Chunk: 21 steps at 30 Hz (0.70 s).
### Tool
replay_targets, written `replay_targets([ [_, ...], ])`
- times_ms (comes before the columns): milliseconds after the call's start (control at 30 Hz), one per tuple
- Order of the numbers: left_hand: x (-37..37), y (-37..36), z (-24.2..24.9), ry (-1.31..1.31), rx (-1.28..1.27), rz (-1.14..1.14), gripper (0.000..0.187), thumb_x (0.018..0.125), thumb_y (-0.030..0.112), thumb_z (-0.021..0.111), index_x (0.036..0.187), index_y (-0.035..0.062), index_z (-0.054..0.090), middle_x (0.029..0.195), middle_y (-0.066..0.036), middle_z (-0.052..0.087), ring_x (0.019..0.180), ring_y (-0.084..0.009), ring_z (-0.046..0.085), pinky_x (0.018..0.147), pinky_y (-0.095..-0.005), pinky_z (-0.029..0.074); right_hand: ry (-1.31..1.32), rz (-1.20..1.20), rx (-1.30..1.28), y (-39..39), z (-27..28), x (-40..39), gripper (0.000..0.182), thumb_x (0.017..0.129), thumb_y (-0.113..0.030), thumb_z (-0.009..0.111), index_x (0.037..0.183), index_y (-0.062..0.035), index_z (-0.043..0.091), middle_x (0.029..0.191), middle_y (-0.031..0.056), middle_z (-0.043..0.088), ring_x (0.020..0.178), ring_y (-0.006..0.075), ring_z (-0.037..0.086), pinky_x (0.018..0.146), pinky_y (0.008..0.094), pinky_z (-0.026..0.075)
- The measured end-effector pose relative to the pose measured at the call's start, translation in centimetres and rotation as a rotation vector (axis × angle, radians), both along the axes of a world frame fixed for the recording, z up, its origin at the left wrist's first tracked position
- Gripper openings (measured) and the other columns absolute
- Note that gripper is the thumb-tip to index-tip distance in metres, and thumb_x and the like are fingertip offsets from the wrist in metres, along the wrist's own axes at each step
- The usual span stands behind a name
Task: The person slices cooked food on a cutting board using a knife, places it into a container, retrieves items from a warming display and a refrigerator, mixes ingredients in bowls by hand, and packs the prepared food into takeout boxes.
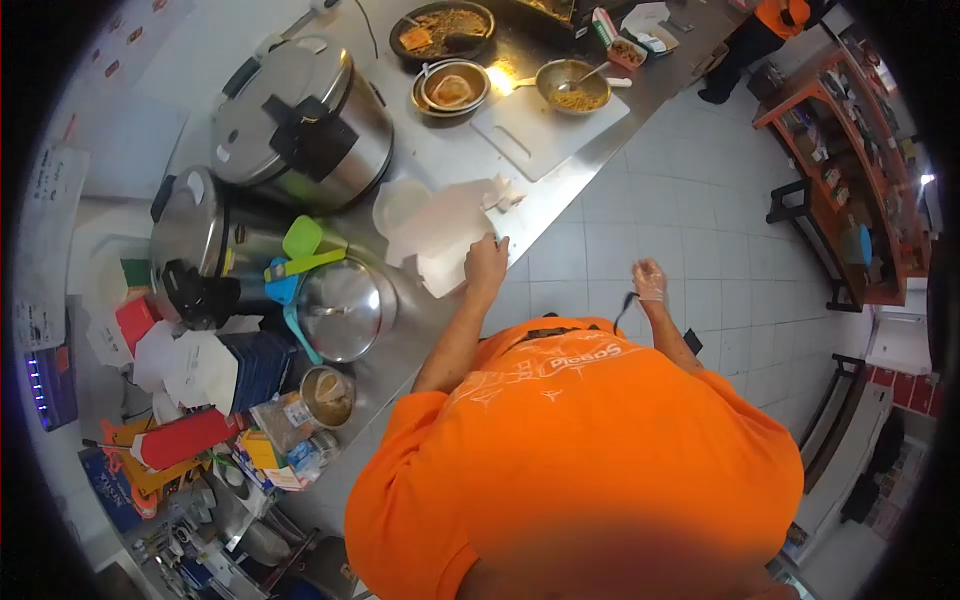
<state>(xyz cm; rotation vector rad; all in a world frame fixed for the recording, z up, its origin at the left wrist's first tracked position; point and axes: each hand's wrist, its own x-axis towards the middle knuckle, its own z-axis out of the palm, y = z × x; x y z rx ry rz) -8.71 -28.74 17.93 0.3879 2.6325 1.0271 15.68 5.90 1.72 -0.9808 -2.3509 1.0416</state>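
At the counter's front edge, my left hand (486, 262) has its fingers curled closed beside an unfolded white paper food box (445, 232). What sits in those fingers is too small to make out. Crumpled paper or plastic (505, 194) lies just beyond them, and a round translucent lid or bowl (400, 207) is by the box's far side. Out over the floor, my right hand (650, 280) wears a clear plastic glove; its fingers are loosely bent and apart, with nothing visible in them. A dark strap (625, 308) hangs near that wrist.
Two large rice cookers (240, 125) and a lidded steel pot (345, 310) line the counter's left. Ahead are a white cutting board (530, 135), a bowl of food with a spoon (574, 90), and stacked bowls (450, 88). A person (765, 35) stands near an orange shelf (840, 170).
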Motion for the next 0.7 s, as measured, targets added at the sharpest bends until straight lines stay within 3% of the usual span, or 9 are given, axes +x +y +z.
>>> replay_targets([
  [133,-1.7,5.1,2.5,0.003,-0.228,0.041,0.048,0.089,0.043,0.069,0.101,-0.0031,0.07,0.085,-0.024,0.071,0.083,-0.0405,0.07,0.076,-0.0503,0.054,0.03,0.07,-0.005,4.5,7.3,-4.1,0.018,0.093,-0.019,0.067,0.094,-0.0018,0.065,0.079,0.0076,0.067,0.07,0.0151,0.062,0.066,0.032,0.052],
  [233,-4.3,8.6,6.1,0.055,0.007,0.062,0.047,0.09,0.044,0.068,0.101,-0.0016,0.071,0.088,-0.025,0.072,0.085,-0.04,0.07,0.076,-0.0477,0.055,-0.015,0.099,0.147,9.2,10.7,-13.1,0.02,0.092,-0.021,0.067,0.096,-0.0022,0.067,0.086,0.0117,0.069,0.081,0.0266,0.065,0.077,0.0385,0.053],
  [367,-11.5,15.7,2.5,-0.133,0.34,-0.061,0.049,0.09,0.044,0.068,0.105,-0.0023,0.07,0.089,-0.023,0.073,0.084,-0.0323,0.072,0.075,-0.0414,0.056,0.143,0.359,0.594,14.3,16.0,-28.3,0.024,0.089,-0.024,0.064,0.103,-0.0049,0.068,0.111,0.0201,0.067,0.102,0.0375,0.065,0.089,0.0468,0.051],
  [400,-14.2,17.9,-1.1,-0.172,0.356,-0.07,0.052,0.091,0.046,0.067,0.109,-0.003,0.068,0.093,-0.021,0.073,0.082,-0.0281,0.072,0.073,-0.0378,0.057,0.182,0.406,0.713,15.7,16.9,-32.4,0.026,0.09,-0.026,0.063,0.105,-0.0063,0.068,0.115,0.0209,0.066,0.104,0.0387,0.065,0.09,0.0472,0.051],
  [467,-17.6,22.4,-2.4,-0.36,0.417,-0.007,0.054,0.092,0.047,0.066,0.113,-0.0028,0.065,0.098,-0.019,0.072,0.083,-0.0264,0.071,0.072,-0.0364,0.058,0.15,0.449,0.764,18.4,16.9,-40.5,0.023,0.09,-0.029,0.061,0.1,-0.0099,0.07,0.101,0.0147,0.07,0.102,0.0328,0.064,0.092,0.045,0.051],
  [533,-21.0,26.5,-4.6,-0.558,0.524,0.068,0.058,0.094,0.048,0.064,0.123,-0.0015,0.06,0.105,-0.015,0.068,0.084,-0.023,0.069,0.068,-0.0346,0.059,-0.231,0.439,0.67,20.5,16.5,-47.1,0.029,0.092,-0.032,0.056,0.108,-0.0119,0.07,0.112,0.0151,0.068,0.105,0.0359,0.064,0.091,0.0473,0.052],
  [567,-22.0,28.4,-5.5,-0.642,0.561,0.155,0.06,0.094,0.049,0.064,0.127,-0.0006,0.057,0.112,-0.016,0.066,0.095,-0.0256,0.067,0.075,-0.038,0.058,-0.42,0.42,0.63,22.1,16.8,-49.9,0.033,0.094,-0.034,0.054,0.112,-0.013,0.07,0.117,0.0153,0.068,0.107,0.0375,0.065,0.091,0.0484,0.052],
  [667,-24.3,33.5,-8.6,-0.757,0.742,0.383,0.055,0.096,0.043,0.063,0.13,0.001,0.055,0.12,-0.017,0.064,0.107,-0.029,0.066,0.083,-0.0427,0.058,-0.663,0.486,0.5,24.2,19.5,-52.5,0.031,0.092,-0.03,0.052,0.108,-0.0116,0.071,0.11,0.017,0.069,0.103,0.0364,0.067,0.088,0.0482,0.053],
  [700,-24.5,34.5,-9.3,-0.675,0.863,0.435,0.036,0.095,0.031,0.062,0.114,0.0005,0.059,0.1,-0.011,0.065,0.083,-0.0228,0.067,0.066,-0.0371,0.06,-0.674,0.603,0.541,24.3,19.8,-52.6,0.028,0.091,-0.026,0.052,0.102,-0.01,0.072,0.103,0.0176,0.07,0.099,0.0363,0.068,0.085,0.0478,0.054],
])
